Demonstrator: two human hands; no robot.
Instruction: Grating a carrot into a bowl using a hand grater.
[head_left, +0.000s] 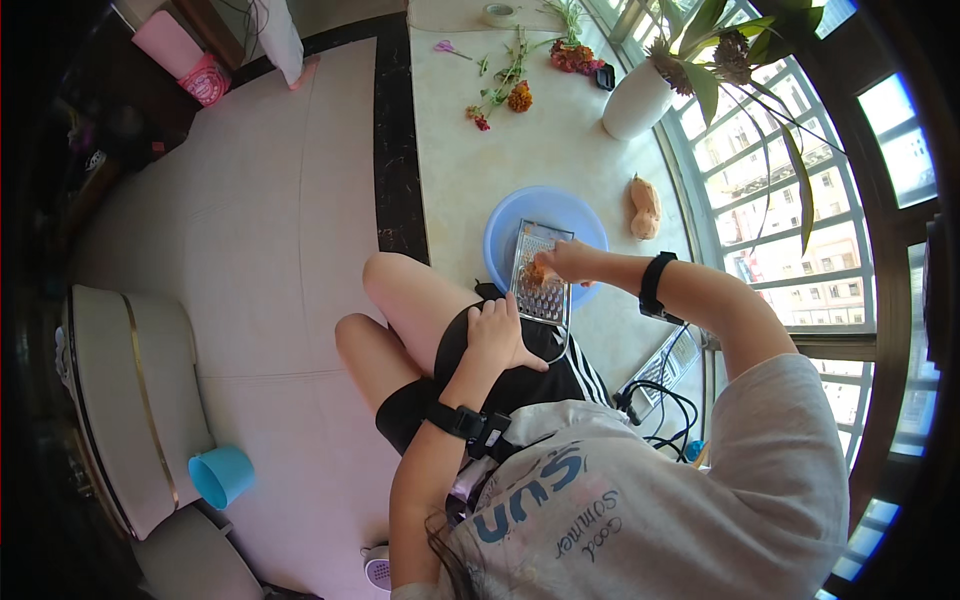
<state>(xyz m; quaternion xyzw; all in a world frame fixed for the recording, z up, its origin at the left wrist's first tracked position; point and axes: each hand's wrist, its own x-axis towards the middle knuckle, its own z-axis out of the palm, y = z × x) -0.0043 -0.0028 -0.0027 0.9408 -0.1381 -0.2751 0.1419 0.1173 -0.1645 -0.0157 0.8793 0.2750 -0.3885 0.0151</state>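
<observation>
A flat metal grater (534, 304) leans across a light blue plastic basin (504, 214), its lower end and wire handle towards my lap. My right hand (571, 261) is closed on something small, mostly hidden by the fingers, and presses it to the grater's upper middle. Orange shreds (534, 274) cling to the grater beside the fingertips. My left hand (501, 334) lies at the grater's near end, fingers along its left edge and thumb spread towards the wire handle; how firmly it holds is unclear. A pale tan root vegetable (645, 208) lies right of the basin.
Cut flowers (519, 96), a roll of tape (499, 13) and a white vase (637, 101) with a plant stand beyond the basin. Black cables (679, 405) lie by my right side, near a barred window. A turquoise bin (222, 477) is on the floor at left.
</observation>
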